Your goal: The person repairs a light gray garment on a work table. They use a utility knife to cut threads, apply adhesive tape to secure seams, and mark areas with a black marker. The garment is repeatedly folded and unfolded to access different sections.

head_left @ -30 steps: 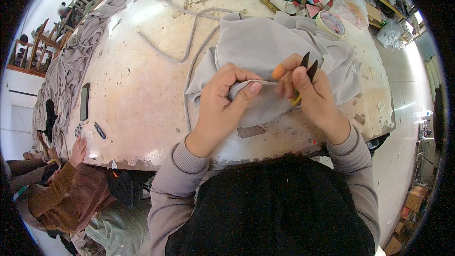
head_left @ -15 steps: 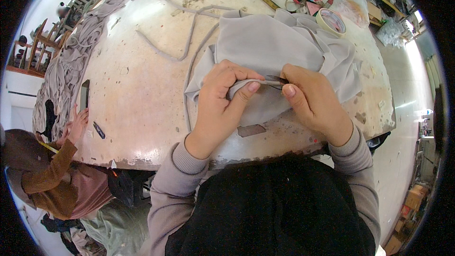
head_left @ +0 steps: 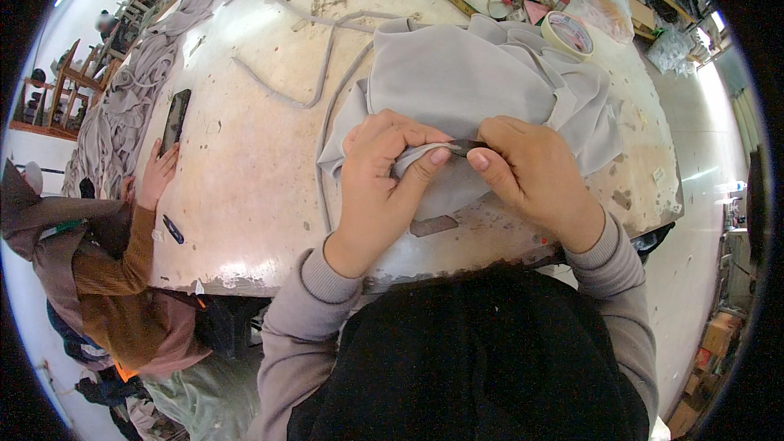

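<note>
Garment workshop, worn worktable (head_left: 245, 171), gray fabric (head_left: 457, 73), tape measure (head_left: 457, 0)

Two own hands (head_left: 392, 175) (head_left: 535, 171); one tape roll (head_left: 554, 41)

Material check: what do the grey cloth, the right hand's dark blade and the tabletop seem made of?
Grey cloth: smooth fabric, fibre unclear, matte, falling in soft folds. Dark blade: probably metal, dull finish, thin, tapering, partly hidden. Tabletop: perhaps painted or laminated board, glossy, showing glare and chipped edges.
</note>
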Demonstrator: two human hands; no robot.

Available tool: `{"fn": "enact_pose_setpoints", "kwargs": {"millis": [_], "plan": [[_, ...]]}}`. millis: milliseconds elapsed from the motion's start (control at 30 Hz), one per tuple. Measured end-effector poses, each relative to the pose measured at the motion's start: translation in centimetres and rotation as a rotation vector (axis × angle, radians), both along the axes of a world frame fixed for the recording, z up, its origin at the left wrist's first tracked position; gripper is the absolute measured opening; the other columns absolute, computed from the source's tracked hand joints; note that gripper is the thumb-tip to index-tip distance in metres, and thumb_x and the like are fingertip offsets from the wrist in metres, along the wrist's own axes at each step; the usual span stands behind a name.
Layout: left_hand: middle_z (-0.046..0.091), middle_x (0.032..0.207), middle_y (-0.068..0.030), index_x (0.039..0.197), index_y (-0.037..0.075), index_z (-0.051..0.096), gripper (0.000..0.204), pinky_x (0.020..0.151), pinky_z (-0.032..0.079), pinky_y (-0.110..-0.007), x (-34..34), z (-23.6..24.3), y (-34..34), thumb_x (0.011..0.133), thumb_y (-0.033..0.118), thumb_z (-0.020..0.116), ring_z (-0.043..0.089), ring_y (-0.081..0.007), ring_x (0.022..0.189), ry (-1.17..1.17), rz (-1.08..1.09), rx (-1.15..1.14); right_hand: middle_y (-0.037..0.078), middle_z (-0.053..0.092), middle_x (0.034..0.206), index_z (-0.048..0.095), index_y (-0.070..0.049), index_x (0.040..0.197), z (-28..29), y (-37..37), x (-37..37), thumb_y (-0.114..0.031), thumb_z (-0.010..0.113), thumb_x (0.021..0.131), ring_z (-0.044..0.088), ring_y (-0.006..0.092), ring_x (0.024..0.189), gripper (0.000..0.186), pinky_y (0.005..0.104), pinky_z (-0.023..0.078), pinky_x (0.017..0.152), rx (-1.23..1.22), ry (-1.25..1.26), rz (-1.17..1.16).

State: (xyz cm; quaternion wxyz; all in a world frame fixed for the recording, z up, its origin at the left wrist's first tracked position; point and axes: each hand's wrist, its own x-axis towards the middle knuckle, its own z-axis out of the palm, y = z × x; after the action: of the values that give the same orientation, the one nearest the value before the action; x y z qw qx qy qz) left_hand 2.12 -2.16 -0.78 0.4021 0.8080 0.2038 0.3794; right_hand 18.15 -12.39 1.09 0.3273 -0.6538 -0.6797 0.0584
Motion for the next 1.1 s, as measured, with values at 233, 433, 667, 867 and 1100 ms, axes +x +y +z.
{"fn": "enact_pose_setpoints", "kwargs": {"millis": [233, 433, 667, 867, 1100], "plan": [[0.059, 0.078, -0.0024, 0.083, 0.009, 0.066, 0.010, 0.079, 0.032, -0.030, 0.13, -0.31, -0.03, 0.077, 0.018, 0.068, 0.054, -0.0171, 0.078, -0.041, 0.017, 0.002, 0.015, 0.050, 0.062, 0.048, -0.004, 0.071, 0.06, 0.05, -0.19, -0.041, 0.048, 0.090, 0.052, 0.0367, 0.057, 0.041, 0.0434, 0.039, 0.049, -0.008, 0.029, -0.026], [0.060, 0.076, -0.0020, 0.082, 0.009, 0.067, 0.012, 0.078, 0.032, -0.029, 0.16, -0.43, -0.10, 0.078, 0.020, 0.068, 0.055, -0.0159, 0.075, -0.096, 0.042, -0.028, 0.016, 0.049, 0.062, 0.048, -0.004, 0.070, 0.17, 0.11, -0.13, -0.042, 0.046, 0.091, 0.051, 0.0376, 0.058, 0.044, 0.0440, 0.037, 0.050, -0.061, 0.149, -0.013], [0.060, 0.075, -0.0013, 0.081, 0.009, 0.067, 0.011, 0.080, 0.031, -0.029, 0.19, -0.37, -0.24, 0.077, 0.019, 0.069, 0.055, -0.0153, 0.076, -0.096, 0.041, -0.021, 0.016, 0.049, 0.061, 0.049, -0.004, 0.070, -0.02, 0.12, -0.22, -0.042, 0.047, 0.090, 0.051, 0.0373, 0.059, 0.043, 0.0435, 0.037, 0.051, -0.041, 0.141, -0.004], [0.060, 0.077, -0.0010, 0.082, 0.009, 0.067, 0.011, 0.084, 0.030, -0.030, 0.09, -0.29, -0.31, 0.077, 0.019, 0.069, 0.055, -0.0153, 0.078, -0.059, 0.034, -0.022, 0.016, 0.048, 0.061, 0.049, -0.004, 0.070, 0.04, 0.08, -0.21, -0.041, 0.048, 0.090, 0.051, 0.0369, 0.059, 0.042, 0.0432, 0.037, 0.051, -0.031, 0.131, -0.007], [0.060, 0.078, -0.0014, 0.083, 0.009, 0.067, 0.012, 0.086, 0.029, -0.032, 0.04, -0.37, -0.28, 0.078, 0.020, 0.068, 0.054, -0.0157, 0.080, -0.038, 0.036, -0.011, 0.016, 0.048, 0.061, 0.048, -0.004, 0.069, -0.17, 0.21, -0.16, -0.042, 0.049, 0.089, 0.051, 0.0366, 0.057, 0.043, 0.0430, 0.037, 0.050, -0.002, 0.105, -0.011]]}}
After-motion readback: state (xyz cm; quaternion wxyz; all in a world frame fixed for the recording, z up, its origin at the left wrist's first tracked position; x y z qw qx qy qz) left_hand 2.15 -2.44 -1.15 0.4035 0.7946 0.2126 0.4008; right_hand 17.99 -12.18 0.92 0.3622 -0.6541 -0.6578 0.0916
